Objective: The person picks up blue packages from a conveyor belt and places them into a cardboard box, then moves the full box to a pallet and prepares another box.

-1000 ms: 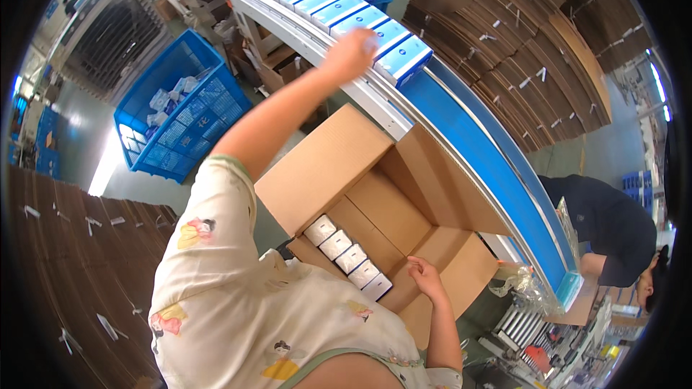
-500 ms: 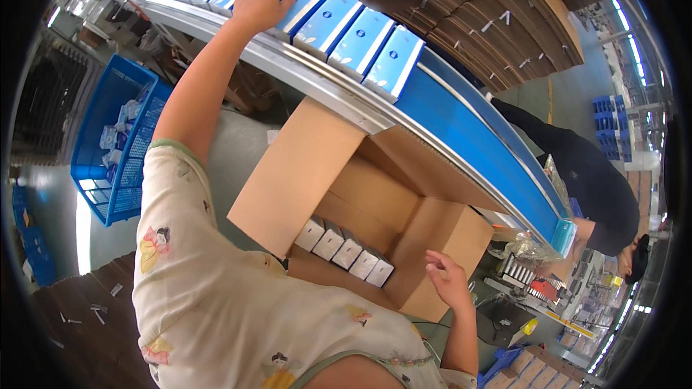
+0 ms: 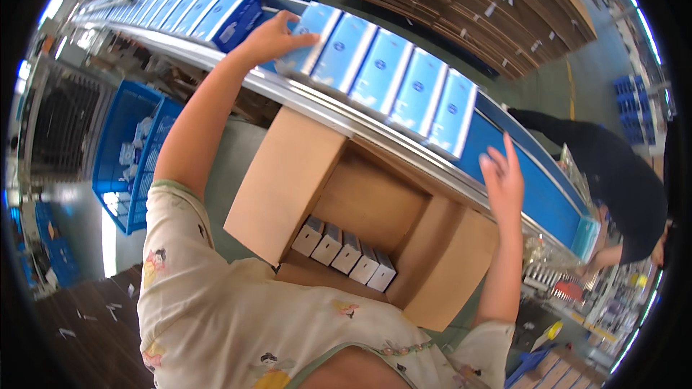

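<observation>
Several blue-and-white boxes (image 3: pixel 380 65) stand side by side as a group on the blue conveyor belt (image 3: pixel 537 180). At the group's left end, my left hand (image 3: pixel 270 39) rests against the last box with thumb and fingers apart; part of its fingers is hidden behind that box. My right hand (image 3: pixel 504 180) is raised by the belt's near edge, just beyond the group's right end, holding nothing, its fingers apart. Below the conveyor, an open cardboard carton (image 3: pixel 375 187) has its flaps spread. Inside it, a row of boxes (image 3: pixel 346 253) with pale ends lies along the near side.
A longer row of blue boxes (image 3: pixel 191 11) sits farther left on the conveyor. Flattened cardboard (image 3: pixel 461 11) is stacked beyond the belt. A blue crate (image 3: pixel 130 151) stands at left. Another person (image 3: pixel 613 173) in black bends near the belt's right end.
My left hand and the box group have shifted right along the belt, opening a gap from the longer row. My right hand has risen from beside the carton to the belt.
</observation>
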{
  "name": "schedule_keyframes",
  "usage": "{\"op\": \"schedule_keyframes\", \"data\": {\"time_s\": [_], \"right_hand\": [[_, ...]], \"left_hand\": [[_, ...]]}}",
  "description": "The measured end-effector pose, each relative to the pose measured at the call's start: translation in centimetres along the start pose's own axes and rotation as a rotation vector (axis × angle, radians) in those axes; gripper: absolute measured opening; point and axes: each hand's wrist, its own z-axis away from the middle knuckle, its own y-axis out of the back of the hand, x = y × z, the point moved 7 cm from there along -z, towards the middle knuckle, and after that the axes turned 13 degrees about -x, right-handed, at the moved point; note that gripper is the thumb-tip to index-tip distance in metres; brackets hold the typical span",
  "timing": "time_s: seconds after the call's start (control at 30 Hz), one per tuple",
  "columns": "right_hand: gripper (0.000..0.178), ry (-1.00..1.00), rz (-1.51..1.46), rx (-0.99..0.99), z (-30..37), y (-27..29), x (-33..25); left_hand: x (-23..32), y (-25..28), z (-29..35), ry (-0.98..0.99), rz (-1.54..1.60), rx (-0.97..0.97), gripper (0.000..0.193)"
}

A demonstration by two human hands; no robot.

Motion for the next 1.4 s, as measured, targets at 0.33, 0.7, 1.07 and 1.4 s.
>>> {"op": "schedule_keyframes", "data": {"time_s": [0.33,0.7,1.07,1.4], "right_hand": [[0.061,-0.097,-0.226,0.001,-4.3,0.9,1.0],[0.072,0.01,-0.077,0.329,19.3,-1.1,1.1],[0.095,-0.981,0.524,-0.629,16.2,-19.6,29.9],[0.069,-0.244,0.325,-0.924,13.2,-30.5,34.9]], "left_hand": [[8.4,-7.8,0.4,-0.307,0.239,0.01,0.104],[9.3,-11.2,22.6,-0.587,0.326,0.091,0.096],[-8.6,-42.3,12.4,0.362,-0.45,-0.972,0.082],[-9.4,-51.9,13.4,-0.273,-0.262,-1.081,0.051]]}}
